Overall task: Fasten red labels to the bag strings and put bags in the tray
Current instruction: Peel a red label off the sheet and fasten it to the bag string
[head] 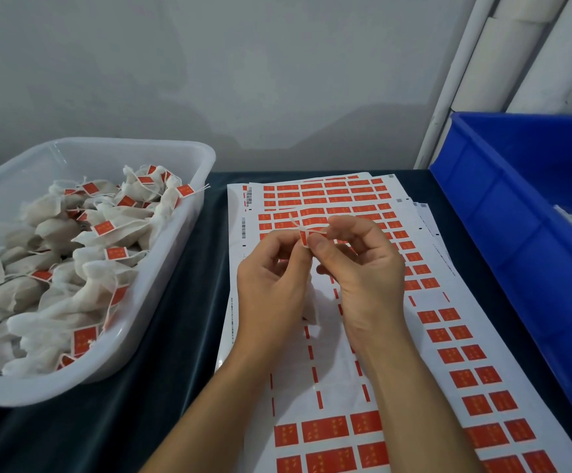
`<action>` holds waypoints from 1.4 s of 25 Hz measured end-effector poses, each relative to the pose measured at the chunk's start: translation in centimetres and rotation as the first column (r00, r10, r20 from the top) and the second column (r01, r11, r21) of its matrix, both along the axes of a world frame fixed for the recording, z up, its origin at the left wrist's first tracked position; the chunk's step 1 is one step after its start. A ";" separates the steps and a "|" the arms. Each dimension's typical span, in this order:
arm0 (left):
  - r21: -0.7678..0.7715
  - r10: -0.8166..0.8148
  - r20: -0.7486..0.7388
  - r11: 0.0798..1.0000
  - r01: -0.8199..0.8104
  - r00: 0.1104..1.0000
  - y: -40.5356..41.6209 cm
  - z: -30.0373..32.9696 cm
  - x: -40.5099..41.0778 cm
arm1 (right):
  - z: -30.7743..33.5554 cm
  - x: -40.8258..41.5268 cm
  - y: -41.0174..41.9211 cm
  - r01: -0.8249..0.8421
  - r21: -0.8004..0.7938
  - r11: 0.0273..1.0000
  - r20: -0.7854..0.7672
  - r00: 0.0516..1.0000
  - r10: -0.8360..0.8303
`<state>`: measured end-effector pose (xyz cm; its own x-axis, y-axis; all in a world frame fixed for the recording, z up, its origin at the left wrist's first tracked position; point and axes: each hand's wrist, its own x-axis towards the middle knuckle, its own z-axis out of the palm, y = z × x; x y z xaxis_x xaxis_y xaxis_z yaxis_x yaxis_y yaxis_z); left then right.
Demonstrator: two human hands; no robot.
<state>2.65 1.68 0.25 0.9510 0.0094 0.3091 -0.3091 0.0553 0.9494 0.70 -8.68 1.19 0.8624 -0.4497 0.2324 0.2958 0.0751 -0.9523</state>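
At frame centre a red label (304, 237) is pinched around the bag string (311, 230) by both hands, left hand (270, 278) and right hand (363, 268) together, to fold it shut; the tray (189, 213) of tagged bags waits at left.

light: soft, even, dim-ish | shadows: faint on wall (209, 80) | blur: slight throughout | edges: wide-angle bend | glare: perhaps none

We see a small red label (304, 237) folded on a thin pale string (313, 231) above the label sheets (346, 336). The white bag (310, 308) hangs below, mostly hidden. The translucent tray (161, 268) at left holds many labelled bags (73, 254).
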 end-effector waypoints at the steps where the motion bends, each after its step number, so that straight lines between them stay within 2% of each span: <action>1: -0.017 -0.002 -0.017 1.000 0.002 1.000 0.0 0.0 0.0 | 0.1 -0.1 0.0 -0.014 0.002 1.000 -0.002 1.000 0.014; 5: -0.143 -0.036 -0.077 0.989 0.025 0.996 0.1 0.3 0.2 | 0.3 -0.2 -0.1 -0.112 0.084 0.990 -0.016 0.993 0.114; 10: -0.133 -0.017 -0.082 0.991 0.006 0.997 0.0 0.5 -0.1 | 0.1 -0.3 -0.5 -0.235 0.191 0.953 -0.050 0.967 0.249; 17: -0.031 -0.062 0.013 0.998 0.063 0.998 0.2 0.6 -0.2 | 0.3 -0.3 0.0 -0.122 -0.033 0.992 -0.091 0.989 0.118; 22: 0.004 -0.101 -0.033 0.995 0.102 0.994 0.0 0.8 -0.4 | 0.8 -0.3 -0.6 -0.040 0.036 0.999 -0.126 0.991 0.044; 26: 0.003 -0.112 -0.042 0.994 0.112 0.993 -0.1 0.9 -0.4 | 1.0 -0.5 -1.2 -0.077 0.036 0.996 -0.134 0.988 0.081; 31: -0.039 -0.087 -0.098 0.996 0.084 0.991 0.3 0.8 0.1 | 1.3 -0.8 -1.5 -0.202 0.143 0.969 -0.028 0.978 0.208; 35: -0.048 -0.090 -0.067 0.995 0.086 0.994 0.2 1.1 0.0 | 1.5 -0.7 -1.1 -0.137 0.111 0.984 -0.007 0.990 0.139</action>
